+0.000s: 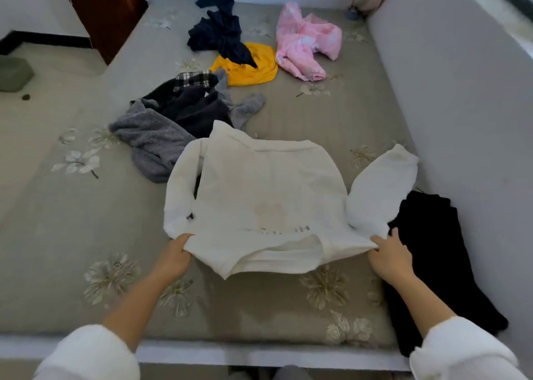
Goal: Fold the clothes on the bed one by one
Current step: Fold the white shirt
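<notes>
The left hand (175, 255) curls its fingers round the near left corner of the white sweater (268, 189), which lies spread on the bed (52, 235). The right hand (390, 255) grips the sweater's near right corner, just beside a black garment (432, 250).
</notes>
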Available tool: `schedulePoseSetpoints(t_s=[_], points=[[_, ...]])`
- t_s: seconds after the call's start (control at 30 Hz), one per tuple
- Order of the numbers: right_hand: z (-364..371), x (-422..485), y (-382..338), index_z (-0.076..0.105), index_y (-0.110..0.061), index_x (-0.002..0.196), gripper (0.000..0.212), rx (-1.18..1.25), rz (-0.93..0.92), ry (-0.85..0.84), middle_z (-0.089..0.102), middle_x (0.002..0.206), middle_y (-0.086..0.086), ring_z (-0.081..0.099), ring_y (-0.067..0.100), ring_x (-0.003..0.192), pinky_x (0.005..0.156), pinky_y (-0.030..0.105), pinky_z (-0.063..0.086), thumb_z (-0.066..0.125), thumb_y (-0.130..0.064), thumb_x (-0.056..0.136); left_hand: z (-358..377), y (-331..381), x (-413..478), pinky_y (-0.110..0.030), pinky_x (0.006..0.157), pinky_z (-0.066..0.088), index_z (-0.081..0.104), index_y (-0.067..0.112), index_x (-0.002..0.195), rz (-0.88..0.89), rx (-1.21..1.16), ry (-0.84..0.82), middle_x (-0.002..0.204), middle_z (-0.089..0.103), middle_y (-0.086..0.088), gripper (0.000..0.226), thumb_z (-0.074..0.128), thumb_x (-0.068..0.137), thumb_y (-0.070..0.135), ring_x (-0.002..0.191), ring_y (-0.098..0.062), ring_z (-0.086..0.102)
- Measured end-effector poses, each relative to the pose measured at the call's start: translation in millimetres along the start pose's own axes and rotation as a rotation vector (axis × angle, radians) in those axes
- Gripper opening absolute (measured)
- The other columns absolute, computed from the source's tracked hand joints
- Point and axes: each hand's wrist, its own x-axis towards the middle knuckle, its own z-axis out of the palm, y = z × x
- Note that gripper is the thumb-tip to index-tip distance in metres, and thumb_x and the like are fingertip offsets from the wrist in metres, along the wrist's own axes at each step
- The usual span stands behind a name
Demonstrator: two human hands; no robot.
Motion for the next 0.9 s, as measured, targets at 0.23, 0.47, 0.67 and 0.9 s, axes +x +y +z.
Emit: schedulePoseSetpoints(t_s=[0.23,0.47,0.67,0.9], points=[[71,-37,23,0.054,-0.024,0.130,0.037,-0.082,0.132,-0.124,0.038,0.144,0.010,0.036,0.030,0.131,0.102,0.043,0.040,0.042,-0.024,0.095,25,-62,-25,-0.030,0.092,0.041,0.054,0.010,0.130,-0.147,0.212,-0.208,0.134,0.053,-0.016,0.035,0.039,0.099,0.009,0.118,-0.030,0.053],[112,-56,39,0.043,-0.024,0.136,0.042,-0.081,0.173,-0.384,0.048,0.138,0.011,0.048,0.030,0.120,0.092,0.035,0.044,0.044,-0.027,0.094,59,-103,-33,-0.036,0.108,0.035,0.035,0.014,0.145,-0.302,0.360,-0.397,0.148,0.039,-0.015,0.050,0.045,0.098,0.027,0.130,-0.031,0.042],[125,-44,25,0.054,-0.013,0.127,0.035,0.050,0.270,-0.546,0.053,0.136,0.012,0.052,0.031,0.118,0.094,0.031,0.043,0.046,-0.021,0.093,99,-52,-20,-0.030,0.108,0.031,0.027,0.012,0.149,-0.329,0.464,-0.592,0.154,0.029,-0.009,0.054,0.042,0.098,0.021,0.138,-0.026,0.033],[98,54,5,0.040,-0.015,0.142,0.046,0.190,0.165,-0.409,0.048,0.140,0.009,0.051,0.025,0.120,0.086,0.025,0.038,0.048,-0.023,0.097,164,45,51,-0.037,0.100,0.039,0.036,0.017,0.143,-0.168,0.373,-0.420,0.147,0.036,-0.011,0.048,0.042,0.096,0.023,0.129,-0.029,0.041]])
